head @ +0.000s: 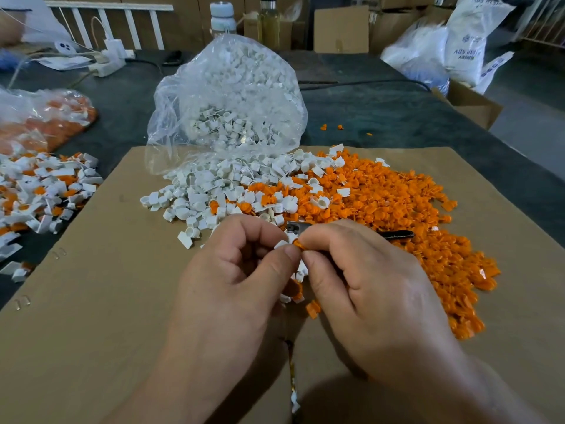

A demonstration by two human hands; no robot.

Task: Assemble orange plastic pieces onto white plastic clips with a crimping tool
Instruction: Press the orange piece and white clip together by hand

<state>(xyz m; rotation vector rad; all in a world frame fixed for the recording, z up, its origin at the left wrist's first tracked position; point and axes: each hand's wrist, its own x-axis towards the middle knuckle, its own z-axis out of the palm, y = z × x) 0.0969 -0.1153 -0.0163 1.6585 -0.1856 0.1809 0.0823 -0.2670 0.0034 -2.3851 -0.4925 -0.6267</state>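
My left hand (235, 270) pinches a white clip (280, 244) between thumb and fingers at the middle of the cardboard sheet (101, 301). My right hand (367, 283) pinches an orange piece (298, 243) against that clip. The crimping tool (394, 234), with a metal head and dark handle, lies just behind my right hand on the orange pile (412, 215). Loose white clips (214, 191) spread to the left of the orange pieces. A few clips and orange pieces lie under my hands.
A clear bag of white clips (232, 99) stands behind the piles. At the left lie assembled white-and-orange parts (39, 191) and a bag of orange pieces (52, 117). Power strips, bottles, boxes and white sacks sit at the back and right.
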